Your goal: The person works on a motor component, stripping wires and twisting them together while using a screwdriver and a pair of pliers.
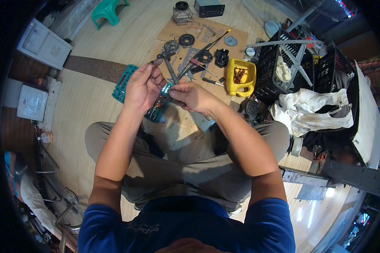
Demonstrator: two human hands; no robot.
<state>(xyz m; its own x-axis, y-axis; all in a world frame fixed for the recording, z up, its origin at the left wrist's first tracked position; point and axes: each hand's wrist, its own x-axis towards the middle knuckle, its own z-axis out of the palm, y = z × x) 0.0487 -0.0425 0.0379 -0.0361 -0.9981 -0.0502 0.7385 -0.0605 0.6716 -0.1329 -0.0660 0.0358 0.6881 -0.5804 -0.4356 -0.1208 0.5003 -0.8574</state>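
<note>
My left hand (143, 86) is raised in front of me, its thumb and forefinger pinched around a small dark piece (156, 62) whose kind I cannot make out. Close to its right, my right hand (191, 96) is closed around a grey hammer-like tool (171, 71), with the head end pointing away from me. Part of that tool is hidden by the fingers. Below both hands lies an open teal case (123, 86) with metal parts, partly covered by my left hand and wrist.
Beyond my hands, a cardboard sheet (236, 31) carries round dark parts (186, 40), screwdrivers (213, 82) and a black block (221, 58). To its right stand a cut yellow container (251, 78) and black crates (261, 76) with white cloth (312, 111). A green stool (107, 12) is far left.
</note>
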